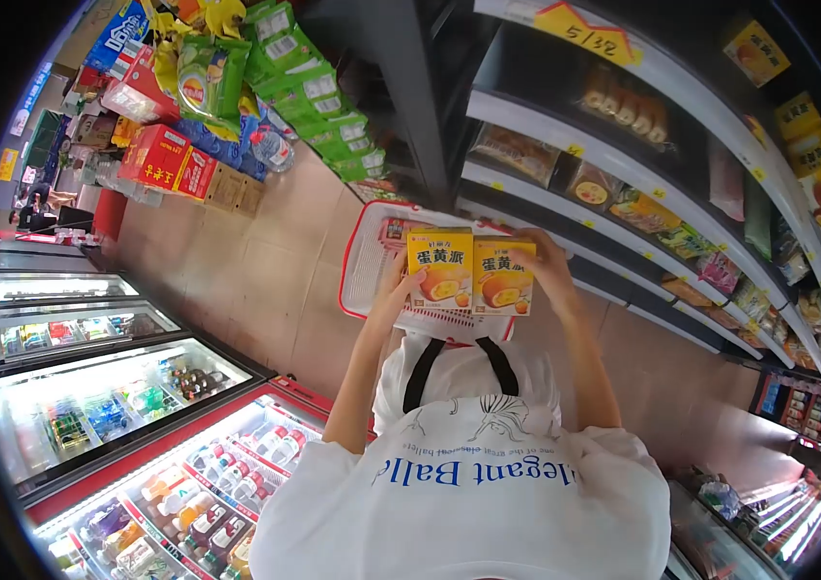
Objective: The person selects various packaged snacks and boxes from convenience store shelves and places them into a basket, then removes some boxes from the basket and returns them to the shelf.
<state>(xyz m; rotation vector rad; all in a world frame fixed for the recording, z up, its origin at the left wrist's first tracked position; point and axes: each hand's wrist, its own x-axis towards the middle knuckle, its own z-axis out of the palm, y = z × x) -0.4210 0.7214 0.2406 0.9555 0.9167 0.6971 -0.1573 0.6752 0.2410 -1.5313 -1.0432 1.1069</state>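
Observation:
Two yellow boxes with pictures of round pastries are held side by side, fronts facing the camera. My left hand is closed on the left yellow box, its thumb on the box's front edge. On the other side, my right hand grips the right yellow box along its top and right edge. Behind and below the boxes is a white and red shopping basket, with a pink-red package inside near its far end.
Shelves with packaged pastries rise at the right. Green snack bags hang at the upper left near red cartons and bottled water. Lit drink coolers stand at the lower left. Tiled floor shows left of the basket.

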